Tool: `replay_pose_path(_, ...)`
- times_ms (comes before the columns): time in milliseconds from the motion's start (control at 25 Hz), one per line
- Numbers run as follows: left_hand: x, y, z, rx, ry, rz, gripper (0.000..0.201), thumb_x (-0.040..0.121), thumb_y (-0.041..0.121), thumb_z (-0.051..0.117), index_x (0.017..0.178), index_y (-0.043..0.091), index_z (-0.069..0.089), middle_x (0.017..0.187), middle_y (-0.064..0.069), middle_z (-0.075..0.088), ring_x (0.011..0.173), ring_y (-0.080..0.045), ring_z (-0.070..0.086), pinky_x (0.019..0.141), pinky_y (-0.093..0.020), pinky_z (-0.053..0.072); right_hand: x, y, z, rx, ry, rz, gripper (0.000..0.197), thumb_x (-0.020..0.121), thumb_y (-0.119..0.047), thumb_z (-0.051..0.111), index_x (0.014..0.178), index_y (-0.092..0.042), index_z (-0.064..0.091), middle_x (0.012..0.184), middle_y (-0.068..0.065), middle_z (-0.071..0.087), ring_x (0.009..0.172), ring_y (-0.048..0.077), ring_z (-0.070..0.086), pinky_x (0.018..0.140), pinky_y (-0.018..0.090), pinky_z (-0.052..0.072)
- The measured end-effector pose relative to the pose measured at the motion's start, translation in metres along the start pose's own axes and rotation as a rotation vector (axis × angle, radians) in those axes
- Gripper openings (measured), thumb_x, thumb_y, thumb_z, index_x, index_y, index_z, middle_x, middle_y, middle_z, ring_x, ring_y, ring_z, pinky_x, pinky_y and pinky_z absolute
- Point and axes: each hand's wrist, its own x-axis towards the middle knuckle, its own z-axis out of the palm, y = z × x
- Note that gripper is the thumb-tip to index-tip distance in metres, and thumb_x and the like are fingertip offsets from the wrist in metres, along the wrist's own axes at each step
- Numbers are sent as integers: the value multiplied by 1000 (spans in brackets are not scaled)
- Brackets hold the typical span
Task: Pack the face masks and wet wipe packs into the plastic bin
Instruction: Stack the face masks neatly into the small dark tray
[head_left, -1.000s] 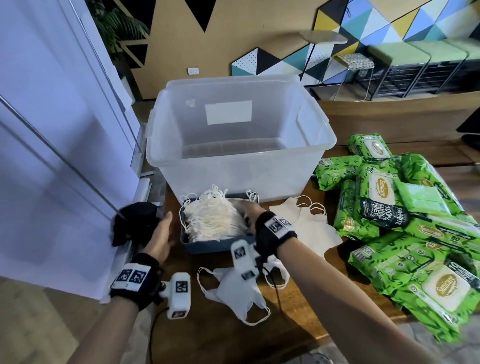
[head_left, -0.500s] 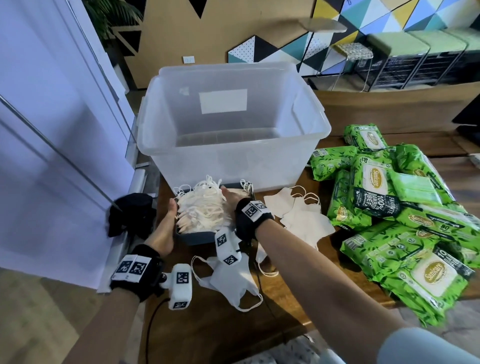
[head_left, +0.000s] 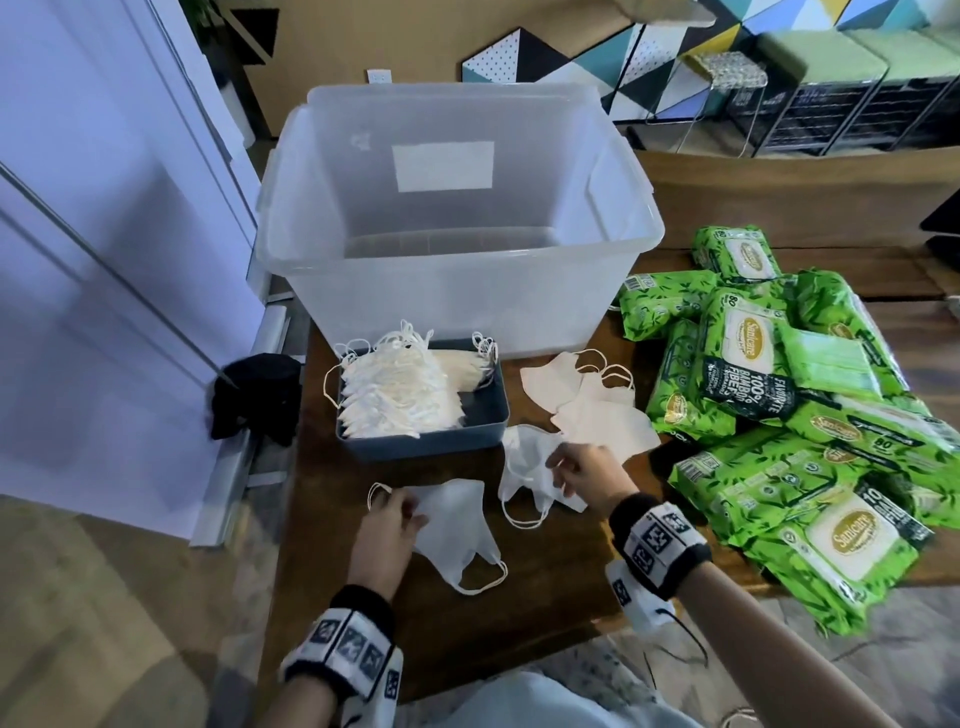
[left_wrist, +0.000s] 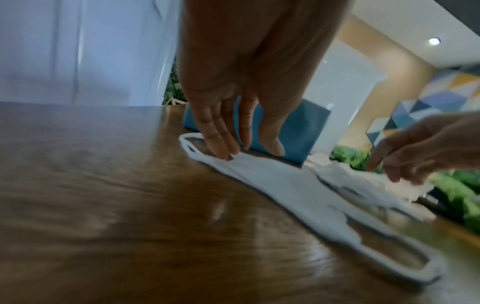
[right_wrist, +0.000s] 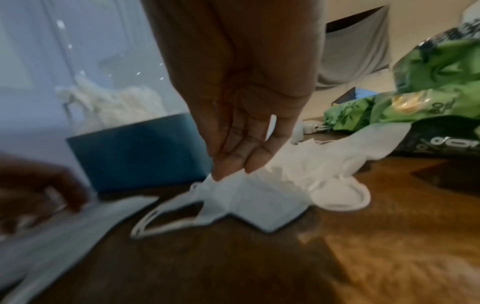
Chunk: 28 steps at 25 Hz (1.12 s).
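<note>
The clear plastic bin (head_left: 457, 291) stands empty at the back of the wooden table. In front of it a blue tray (head_left: 431, 441) holds a stack of white face masks (head_left: 395, 395). Loose masks lie nearer me. My left hand (head_left: 402, 512) touches the left end of one loose mask (head_left: 457, 530) with straight fingertips (left_wrist: 223, 152), beside its ear loop. My right hand (head_left: 558, 470) pinches a corner of a second mask (head_left: 524, 462), seen at the pinch in the right wrist view (right_wrist: 249, 197). Green wet wipe packs (head_left: 753, 374) are piled on the right.
Two more loose masks (head_left: 587, 410) lie between the tray and the wipe packs. A black cloth item (head_left: 254, 400) sits at the table's left edge by a white wall panel (head_left: 104, 260). Bare table shows in front of my hands (head_left: 467, 623).
Both hands have left the mask stack in the blue tray and come back toward me, each onto a loose mask on the table. The stack stays in the tray.
</note>
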Motion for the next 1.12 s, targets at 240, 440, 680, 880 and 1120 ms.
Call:
replay_pose_path(240,17,19,14,310,-16,-3,32,87,33,61,113,15,55,122,-8,52,117,-26,44,93,-36,39,1,-14,41,-122,28,-206,23,96,-13,47,117,-15,57,122,4,58,108,19,57,80,17,40)
replay_pose_path(440,-22,21,-14,-67,17,40,17,82,23,71,86,15,57,82,3,63,76,-10,59,63,-12,40,11,-27,54,-102,38,-278,26,96,-9,45,118,-14,57,121,5,56,106,20,55,87,25,48)
replay_pose_path(680,-69,-13,-53,-303,195,-90,17,85,18,67,97,14,56,86,1,63,82,-17,59,62,-17,41,1,-42,72,-583,-52,-660,44,89,4,45,131,-8,46,138,14,43,126,30,40,93,41,43)
replay_pose_path(880,-77,-20,-59,-214,289,37,61,88,-1,58,143,13,37,132,9,40,104,-8,49,78,-10,42,1,-55,79,-890,-64,-827,39,87,-11,56,126,-10,51,130,13,53,124,28,45,97,37,41)
replay_pose_path(1120,-79,-10,-62,-129,281,177,59,88,-7,55,127,36,48,118,14,58,66,11,60,57,4,40,-1,-51,80,-953,-13,-937,20,59,-31,81,76,-26,70,74,-8,68,70,10,64,65,19,50)
